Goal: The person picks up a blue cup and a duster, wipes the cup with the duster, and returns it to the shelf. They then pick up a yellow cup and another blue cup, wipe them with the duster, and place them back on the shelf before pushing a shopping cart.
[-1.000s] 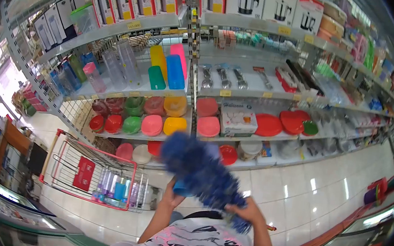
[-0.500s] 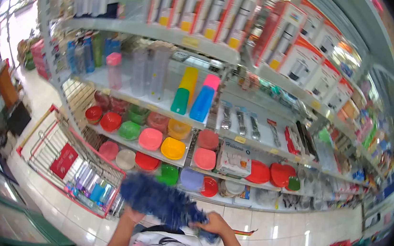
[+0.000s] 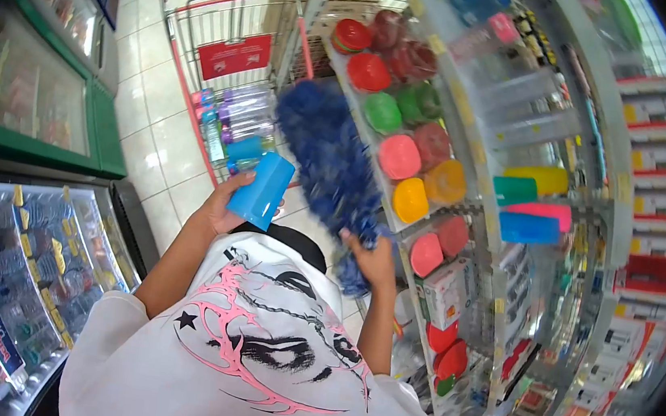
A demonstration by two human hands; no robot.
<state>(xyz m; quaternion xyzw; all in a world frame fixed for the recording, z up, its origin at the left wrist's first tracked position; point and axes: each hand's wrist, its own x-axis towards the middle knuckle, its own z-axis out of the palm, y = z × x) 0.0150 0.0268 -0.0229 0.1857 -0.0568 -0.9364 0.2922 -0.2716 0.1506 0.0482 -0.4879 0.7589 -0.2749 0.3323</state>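
My left hand (image 3: 229,204) is wrapped round a blue plastic cup (image 3: 263,190), which is tilted in front of my shirt. In my right hand (image 3: 372,258) is the lower end of a fluffy dark blue duster (image 3: 331,147). The duster slants up and left from that hand, beside the shelf of coloured bowls. Its top end reaches close to a shopping cart (image 3: 180,54) that holds bottles and other goods.
On the right, shelves hold red bowls (image 3: 369,72), a yellow bowl (image 3: 411,200), blue and pink containers (image 3: 530,228) and boxed goods (image 3: 663,153). Green-framed glass cabinets (image 3: 29,87) stand at the left, above a rack of small packets (image 3: 43,259). White floor tiles (image 3: 153,108) show beside the cart.
The view has turned, so the shelves now stand at the right. My left hand now holds a blue cup. The duster has swung from level to steeply slanted, still in my right hand.
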